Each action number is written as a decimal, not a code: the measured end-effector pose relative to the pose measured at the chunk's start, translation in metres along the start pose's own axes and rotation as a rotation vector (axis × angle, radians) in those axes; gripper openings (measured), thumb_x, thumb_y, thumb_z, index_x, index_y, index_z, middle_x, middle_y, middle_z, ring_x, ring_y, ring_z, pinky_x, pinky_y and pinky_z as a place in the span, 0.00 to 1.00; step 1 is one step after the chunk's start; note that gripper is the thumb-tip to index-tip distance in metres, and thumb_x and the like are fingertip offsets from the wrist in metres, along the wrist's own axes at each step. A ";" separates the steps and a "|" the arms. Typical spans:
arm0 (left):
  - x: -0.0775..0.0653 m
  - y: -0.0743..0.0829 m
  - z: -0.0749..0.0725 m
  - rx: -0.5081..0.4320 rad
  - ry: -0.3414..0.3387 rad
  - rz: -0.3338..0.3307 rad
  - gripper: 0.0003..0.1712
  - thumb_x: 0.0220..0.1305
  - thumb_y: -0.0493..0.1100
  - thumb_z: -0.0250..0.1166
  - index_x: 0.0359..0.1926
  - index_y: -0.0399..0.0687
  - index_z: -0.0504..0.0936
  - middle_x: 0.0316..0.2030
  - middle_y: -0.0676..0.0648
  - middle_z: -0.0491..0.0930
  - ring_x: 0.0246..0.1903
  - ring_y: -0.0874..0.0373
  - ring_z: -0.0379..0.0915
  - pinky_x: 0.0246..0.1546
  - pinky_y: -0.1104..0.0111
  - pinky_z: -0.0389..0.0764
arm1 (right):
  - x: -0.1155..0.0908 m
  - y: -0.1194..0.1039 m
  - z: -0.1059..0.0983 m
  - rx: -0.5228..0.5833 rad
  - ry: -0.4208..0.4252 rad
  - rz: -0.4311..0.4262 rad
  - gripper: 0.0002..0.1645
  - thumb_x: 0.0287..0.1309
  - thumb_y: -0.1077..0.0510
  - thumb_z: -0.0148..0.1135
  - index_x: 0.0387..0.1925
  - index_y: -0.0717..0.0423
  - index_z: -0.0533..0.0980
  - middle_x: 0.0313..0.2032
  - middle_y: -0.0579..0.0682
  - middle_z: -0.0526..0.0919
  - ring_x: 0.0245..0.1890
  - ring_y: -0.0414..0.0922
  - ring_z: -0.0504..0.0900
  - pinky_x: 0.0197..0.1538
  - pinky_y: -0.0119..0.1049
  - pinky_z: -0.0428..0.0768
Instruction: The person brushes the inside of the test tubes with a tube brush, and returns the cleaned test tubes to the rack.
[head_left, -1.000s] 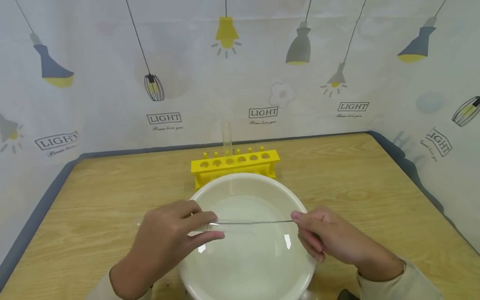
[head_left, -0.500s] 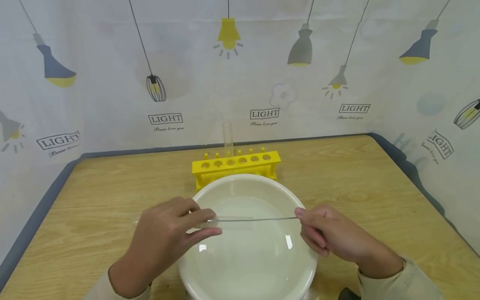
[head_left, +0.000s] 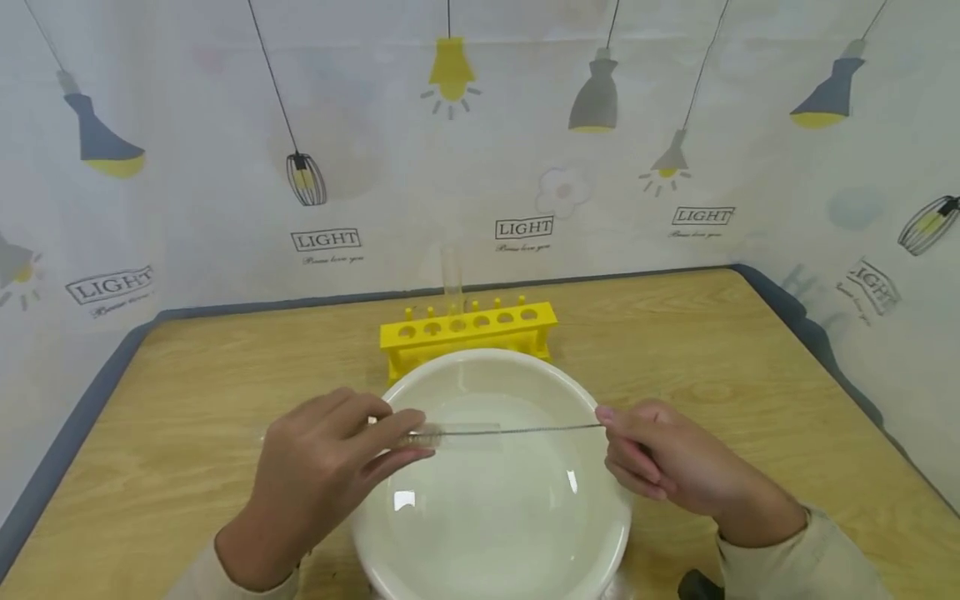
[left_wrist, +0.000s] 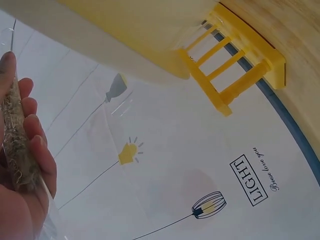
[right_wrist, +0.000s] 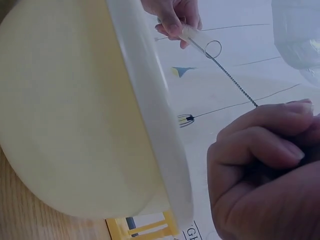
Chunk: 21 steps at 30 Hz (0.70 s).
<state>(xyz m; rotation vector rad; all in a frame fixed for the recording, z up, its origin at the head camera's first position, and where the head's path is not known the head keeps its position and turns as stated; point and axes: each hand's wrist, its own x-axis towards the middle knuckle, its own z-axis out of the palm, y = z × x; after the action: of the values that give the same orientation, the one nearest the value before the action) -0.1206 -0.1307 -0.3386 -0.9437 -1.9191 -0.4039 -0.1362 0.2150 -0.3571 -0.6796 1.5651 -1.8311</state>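
My left hand (head_left: 330,467) grips a clear glass test tube (head_left: 480,440), which lies level above a white basin (head_left: 486,356) with its open mouth to the right. Inside the tube is a test tube brush (left_wrist: 19,142); its pale bristles show between the left fingers in the left wrist view. From the mouth the brush's twisted wire stem (right_wrist: 235,82) runs out to my right hand (head_left: 667,458), where thumb and curled fingers pinch it. The tube's closed end is mostly hidden by the left hand in the head view.
A yellow test tube rack (head_left: 468,329) stands on the wooden table (head_left: 697,350) right behind the basin. One clear test tube (head_left: 452,279) stands upright in it. Something dark (head_left: 697,586) sits at the front edge, by the right sleeve. Patterned cloth (head_left: 405,167) walls the table's back and sides.
The right hand has moved slightly right and up, drawing more of the stem out of the tube. The bristles sit nearer the mouth. Left hand and tube have shifted slightly left and up.
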 end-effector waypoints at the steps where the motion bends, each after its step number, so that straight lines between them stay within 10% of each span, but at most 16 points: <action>1: -0.001 0.000 0.000 0.000 -0.001 -0.002 0.21 0.71 0.59 0.59 0.32 0.52 0.88 0.23 0.55 0.78 0.17 0.63 0.67 0.15 0.74 0.68 | 0.001 0.000 -0.001 -0.009 -0.001 -0.001 0.34 0.80 0.59 0.32 0.10 0.57 0.53 0.09 0.55 0.51 0.08 0.51 0.50 0.15 0.41 0.50; 12: -0.009 -0.004 0.001 -0.023 -0.123 -0.058 0.24 0.73 0.63 0.55 0.34 0.53 0.87 0.24 0.56 0.77 0.18 0.66 0.68 0.15 0.76 0.69 | 0.000 0.001 -0.009 -0.318 0.083 -0.024 0.35 0.81 0.56 0.32 0.13 0.62 0.58 0.11 0.60 0.58 0.11 0.53 0.59 0.18 0.39 0.65; 21: -0.011 -0.006 -0.003 -0.089 -0.307 -0.154 0.24 0.72 0.65 0.54 0.36 0.55 0.86 0.22 0.60 0.76 0.16 0.73 0.58 0.15 0.82 0.60 | -0.008 0.005 -0.011 -0.780 0.214 -0.268 0.28 0.74 0.70 0.42 0.15 0.52 0.67 0.12 0.46 0.66 0.14 0.29 0.60 0.15 0.28 0.63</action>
<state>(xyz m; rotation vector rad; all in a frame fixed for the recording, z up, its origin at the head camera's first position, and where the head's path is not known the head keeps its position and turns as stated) -0.1202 -0.1414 -0.3459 -0.9626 -2.2783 -0.4581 -0.1386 0.2278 -0.3633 -1.1017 2.4639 -1.4600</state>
